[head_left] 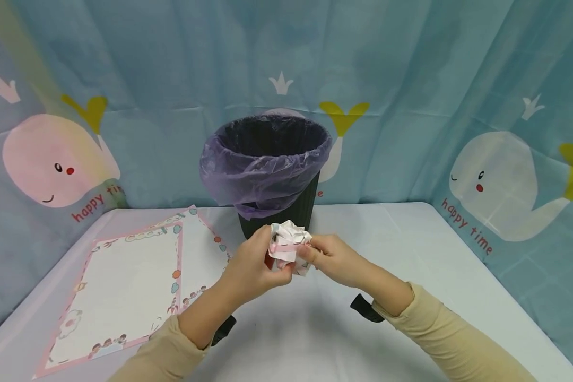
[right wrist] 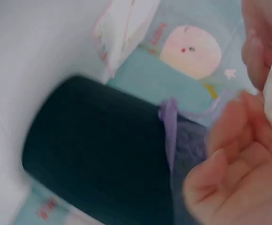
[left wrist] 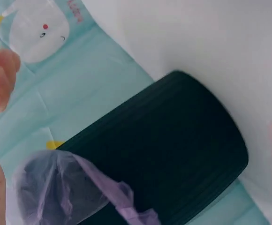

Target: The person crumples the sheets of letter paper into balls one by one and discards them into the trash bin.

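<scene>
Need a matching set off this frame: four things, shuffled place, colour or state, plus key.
Things
1. crumpled paper
2. trash bin
3. bin liner
4. pink-bordered sheets

Descriptions
A. dark-walled, standing upright on the white table
B. lying flat, one overlapping the other
C. held by the left hand and right hand
D. translucent purple

Pairs: 1-C, 2-A, 3-D, 4-B

- Soft shadows dulled the evenly lit white tabletop.
- A yellowish glow tinted the whale-print curtain at upper left.
- The right wrist view looked dimmer, blurring the trash bin's edges.
</scene>
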{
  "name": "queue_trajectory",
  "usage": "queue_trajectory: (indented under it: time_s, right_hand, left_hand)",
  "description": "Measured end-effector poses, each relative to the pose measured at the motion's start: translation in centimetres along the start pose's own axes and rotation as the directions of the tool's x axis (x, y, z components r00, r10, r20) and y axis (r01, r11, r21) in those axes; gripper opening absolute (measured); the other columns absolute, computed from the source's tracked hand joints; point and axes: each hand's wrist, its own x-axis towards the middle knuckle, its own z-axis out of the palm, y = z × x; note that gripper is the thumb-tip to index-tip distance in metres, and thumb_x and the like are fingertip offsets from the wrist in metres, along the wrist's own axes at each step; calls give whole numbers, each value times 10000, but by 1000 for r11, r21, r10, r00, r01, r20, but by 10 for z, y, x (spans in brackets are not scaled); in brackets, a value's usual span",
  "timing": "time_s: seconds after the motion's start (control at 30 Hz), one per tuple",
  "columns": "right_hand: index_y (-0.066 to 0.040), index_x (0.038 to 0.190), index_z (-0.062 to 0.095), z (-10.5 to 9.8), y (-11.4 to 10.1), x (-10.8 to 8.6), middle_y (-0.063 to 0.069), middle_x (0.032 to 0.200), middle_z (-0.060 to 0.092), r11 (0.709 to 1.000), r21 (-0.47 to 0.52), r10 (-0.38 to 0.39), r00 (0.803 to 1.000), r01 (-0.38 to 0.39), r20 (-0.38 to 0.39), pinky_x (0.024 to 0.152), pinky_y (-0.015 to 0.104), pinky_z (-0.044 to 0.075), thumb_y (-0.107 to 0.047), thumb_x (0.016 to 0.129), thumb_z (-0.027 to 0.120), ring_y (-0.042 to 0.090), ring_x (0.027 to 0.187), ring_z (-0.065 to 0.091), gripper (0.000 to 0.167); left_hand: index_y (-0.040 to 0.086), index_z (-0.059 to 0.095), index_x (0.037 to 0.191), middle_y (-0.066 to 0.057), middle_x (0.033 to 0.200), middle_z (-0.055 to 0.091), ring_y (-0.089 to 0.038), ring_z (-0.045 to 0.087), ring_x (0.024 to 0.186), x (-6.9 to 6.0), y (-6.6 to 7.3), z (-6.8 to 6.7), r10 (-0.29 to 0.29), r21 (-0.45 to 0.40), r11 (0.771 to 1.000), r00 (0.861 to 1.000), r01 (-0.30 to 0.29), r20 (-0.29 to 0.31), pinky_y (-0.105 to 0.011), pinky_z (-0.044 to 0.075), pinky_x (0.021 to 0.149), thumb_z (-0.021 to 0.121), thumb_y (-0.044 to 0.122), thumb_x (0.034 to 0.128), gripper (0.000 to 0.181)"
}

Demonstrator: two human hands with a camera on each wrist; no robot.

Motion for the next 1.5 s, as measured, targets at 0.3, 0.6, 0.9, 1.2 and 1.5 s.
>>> queue_trajectory:
  time_s: [0.3,0.6,0.9,1.2,1.5]
  right_hand:
    - [-89,1322,437,-18,-13,1,-50,1017,539,924,-363,-78,988,123,136,647,274,454,-380,737,839,156,831,498,767]
    - [-101,1098,482,-18,-15,2,-70,919,540,860,-426,-242,959,283,148,649,240,477,-398,731,785,93,777,537,561]
    - [-70,826,485,16,12,8,11,645,442,765,-53,-643,757,642,-114,452,142,314,-13,663,625,88,528,368,223]
    - [-61,967,506,17,9,-3,-3,725,496,836,-324,-497,862,443,-101,501,181,371,-189,853,613,84,587,422,202]
    - [-54,1151,450,-2,-17,-14,-1,939,512,699,-642,-358,931,314,67,507,189,407,-688,708,713,96,682,493,816]
  left_hand:
    - [-15,575,1079,-14,815,567,-158,486,630,-2,0,-9,-182,-276,936,971,219,156,-241,435,518,676,31,830,272]
    - [-60,501,1085,-78,864,547,-175,500,676,-4,7,0,-223,-442,845,949,301,221,-244,447,548,596,60,853,278]
    - [-109,532,858,-12,684,445,-68,402,581,-10,9,17,-206,-578,778,969,246,135,-202,333,483,490,7,819,129]
    - [-140,526,975,12,591,399,-54,308,468,-9,4,13,-357,-622,656,902,427,242,-186,251,429,444,53,905,221]
    - [-121,571,1039,16,604,459,-72,298,459,-5,12,4,-485,-522,614,805,592,342,-179,242,435,454,144,961,300]
